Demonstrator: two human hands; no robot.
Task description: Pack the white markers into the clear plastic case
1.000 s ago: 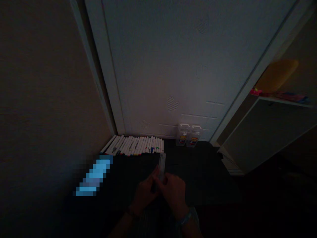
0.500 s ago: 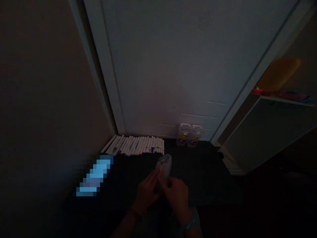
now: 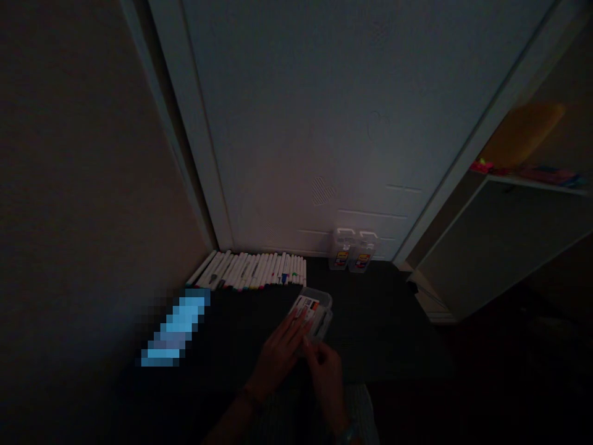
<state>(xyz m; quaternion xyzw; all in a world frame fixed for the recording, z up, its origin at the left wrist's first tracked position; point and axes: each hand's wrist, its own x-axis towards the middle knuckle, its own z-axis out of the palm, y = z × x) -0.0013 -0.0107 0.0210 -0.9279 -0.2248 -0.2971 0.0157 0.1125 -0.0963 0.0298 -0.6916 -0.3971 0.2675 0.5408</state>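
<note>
In dim light, a small clear plastic case (image 3: 319, 309) with a coloured label lies flat on the dark floor mat (image 3: 380, 327). My left hand (image 3: 278, 355) rests on its near left side, fingers stretched out over the label. My right hand (image 3: 327, 371) sits just below the case, fingers curled at its near edge. A row of several white markers (image 3: 252, 271) lies side by side behind the case, along the foot of a white door (image 3: 324, 123).
Two small clear bottles (image 3: 351, 250) with coloured labels stand against the door, right of the markers. A glowing blue blurred patch (image 3: 175, 330) lies on the left. A white cabinet (image 3: 500, 247) stands at the right, with coloured items on top. A wall closes off the left.
The clear case was held upright on edge between both hands; it has tipped over and now lies flat with its label up. The left hand's fingers have spread over it.
</note>
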